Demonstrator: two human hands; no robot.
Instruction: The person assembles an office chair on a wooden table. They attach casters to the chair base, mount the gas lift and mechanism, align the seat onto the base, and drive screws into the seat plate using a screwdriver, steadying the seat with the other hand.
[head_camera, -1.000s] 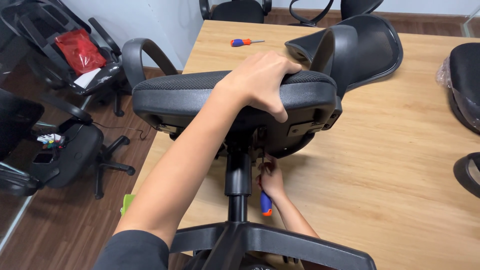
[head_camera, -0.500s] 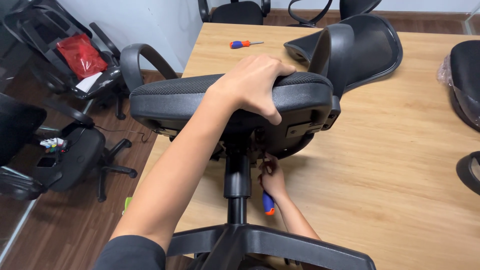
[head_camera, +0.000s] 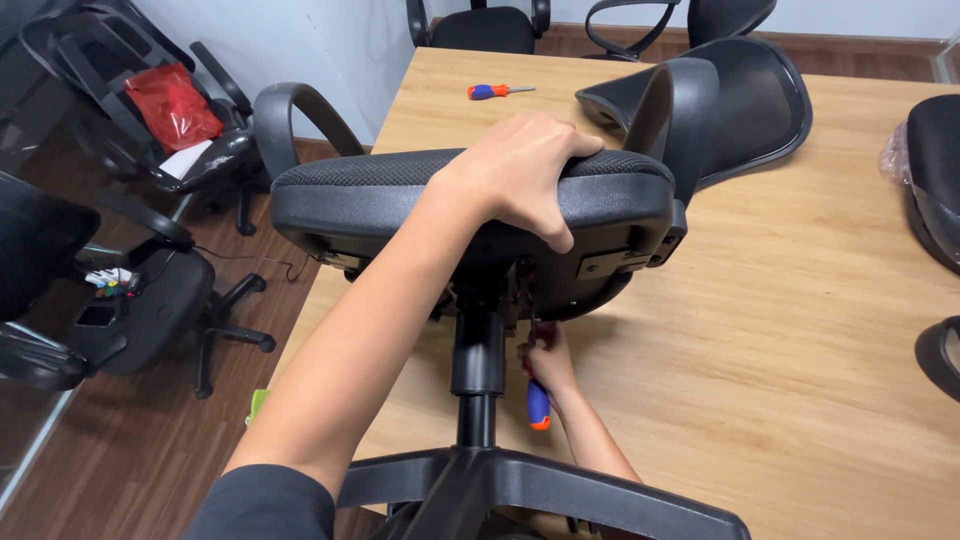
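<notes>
Black mesh is giving under your left hand (head_camera: 520, 175), which is clamping the seat (head_camera: 470, 210) edge in a full grip while the chair is lying on its side at the near edge of the tabletop (head_camera: 800, 330). Your right hand (head_camera: 548, 362) is closing around the blue-and-orange screwdriver (head_camera: 538, 404), driving it up into the plate under the seat; the tip is hidden there. Judging from this, you are doing well by pressing the seat steady and keeping the shaft in line with the screw. A spare screwdriver (head_camera: 498, 91) is lying well apart.
</notes>
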